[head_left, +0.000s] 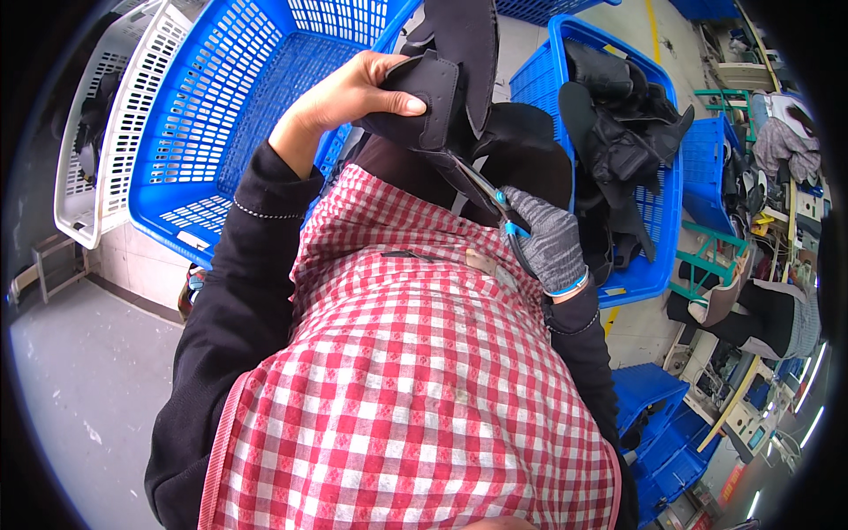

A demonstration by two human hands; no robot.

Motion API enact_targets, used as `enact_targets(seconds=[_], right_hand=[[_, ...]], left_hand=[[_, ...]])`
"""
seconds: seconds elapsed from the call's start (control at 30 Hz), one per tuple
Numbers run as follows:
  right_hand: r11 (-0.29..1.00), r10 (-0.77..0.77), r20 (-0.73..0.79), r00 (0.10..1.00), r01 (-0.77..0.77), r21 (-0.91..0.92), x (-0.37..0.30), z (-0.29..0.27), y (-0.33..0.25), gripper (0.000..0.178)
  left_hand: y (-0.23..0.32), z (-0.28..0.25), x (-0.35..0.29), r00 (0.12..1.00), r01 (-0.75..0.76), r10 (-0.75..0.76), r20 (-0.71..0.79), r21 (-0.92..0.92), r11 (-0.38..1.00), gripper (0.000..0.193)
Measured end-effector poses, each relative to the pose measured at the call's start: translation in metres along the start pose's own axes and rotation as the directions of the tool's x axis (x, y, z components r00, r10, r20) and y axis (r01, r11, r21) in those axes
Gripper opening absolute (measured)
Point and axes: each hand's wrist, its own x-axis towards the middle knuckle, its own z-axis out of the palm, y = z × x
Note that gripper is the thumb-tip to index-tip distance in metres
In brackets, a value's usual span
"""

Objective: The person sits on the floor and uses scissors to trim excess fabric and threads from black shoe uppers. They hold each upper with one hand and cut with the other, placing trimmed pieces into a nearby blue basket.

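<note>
My bare left hand (349, 93) pinches a black stitched piece (431, 99), which looks like a shoe upper, with the thumb on top and the fingers curled beneath. A long pointed flap of the black material rises beyond the hand. My right hand (548, 237), in a grey knit glove, is wrapped around scissors (484, 187) with blue on the handles. Their blades point up and left, at the lower edge of the black piece above my lap. Dark material hides the blade tips, so I cannot tell whether they are cutting.
At the left stands a blue perforated basket (163, 190), beside a white basket (124, 132) with dark pieces. Another blue basket (649, 274) at the right is heaped with black pieces (623, 146). A person (768, 309) sits farther right near cluttered worktables. My checked apron (415, 380) covers my lap.
</note>
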Motion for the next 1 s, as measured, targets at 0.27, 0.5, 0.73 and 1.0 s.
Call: enact_targets(seconds=[0.27,0.5,0.73,1.0], right_hand=[[0.998,0.035,0.030,0.999,-0.034,-0.049,0.004,-0.006,-0.004,0.045],[1.000,-0.014,0.012,1.000,0.015,-0.016,0.003,-0.001,0.003,0.046],[1.000,-0.011,0.021,1.000,0.011,0.015,0.004,-0.001,0.003,0.044],[0.597,0.378,0.065,0.923,-0.297,0.745,-0.013,0.010,0.030,0.034]], left_hand=[[0.001,0.006,-0.002,1.000,-0.008,0.008,0.004,0.017,1.000,0.041],[0.001,0.007,-0.003,1.000,0.001,-0.002,-0.023,-0.032,0.999,0.037],[-0.005,0.002,-0.003,1.000,0.000,0.000,0.003,-0.011,1.000,0.038],[-0.005,0.000,-0.006,0.996,0.027,-0.031,-0.080,-0.040,0.999,0.032]])
